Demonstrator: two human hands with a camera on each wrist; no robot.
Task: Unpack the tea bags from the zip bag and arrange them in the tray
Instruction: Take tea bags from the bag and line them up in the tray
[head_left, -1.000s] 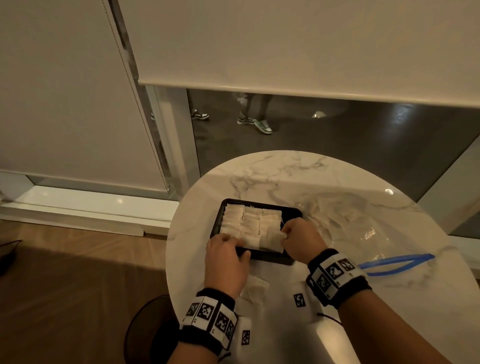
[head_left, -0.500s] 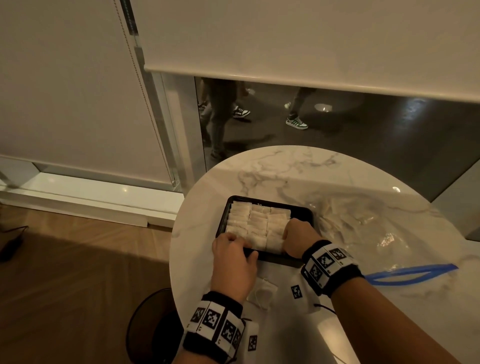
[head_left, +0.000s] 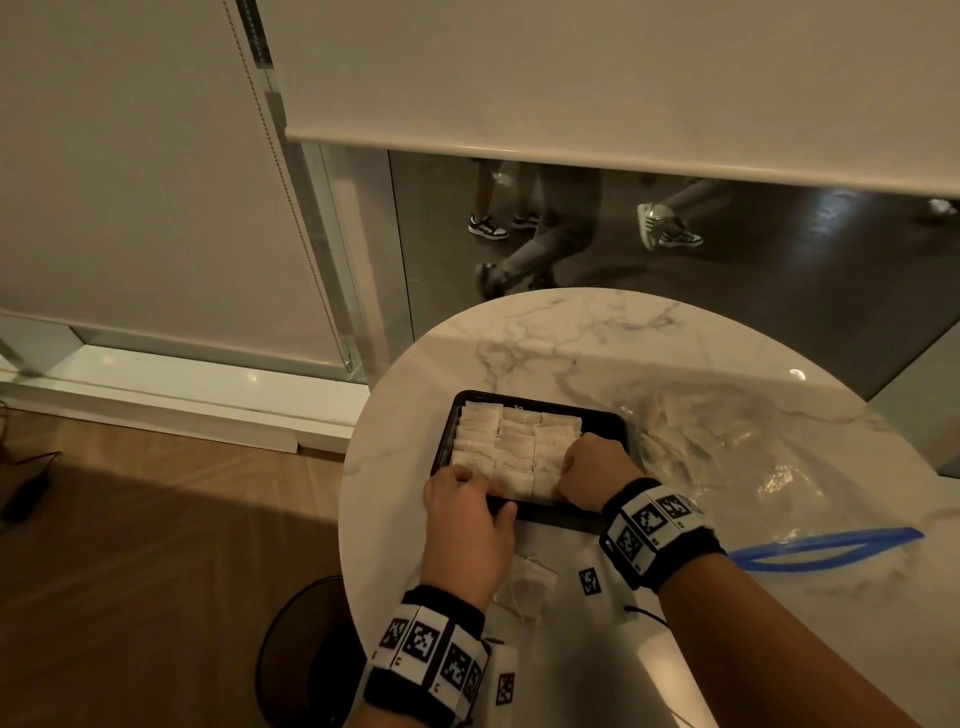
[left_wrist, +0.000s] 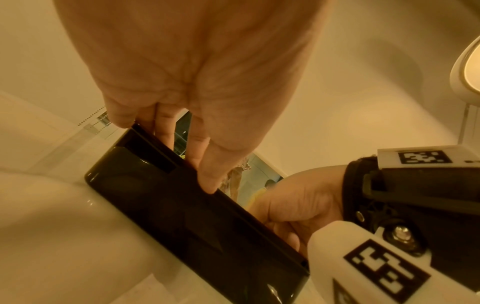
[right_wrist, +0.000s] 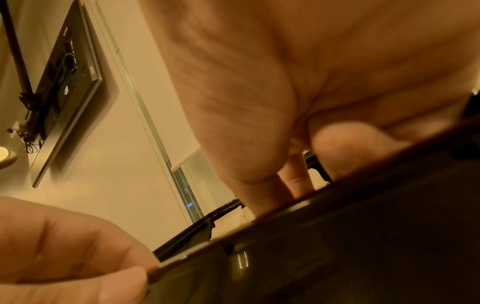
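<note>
While the left grip (head_left: 467, 519) pinches the tray (head_left: 550, 513) by its rim, the right grip (head_left: 597, 470) curls onto tea bags (head_left: 498, 441), hold unclear.

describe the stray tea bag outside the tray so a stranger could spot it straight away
Find the round marble table, then the black tray on it, packed with rows of tea bags. On the tray's near side, just right of the left hand, a lone tea bag lies flat on the marble. It is the only one visible outside both tray and clear zip bag.
</note>
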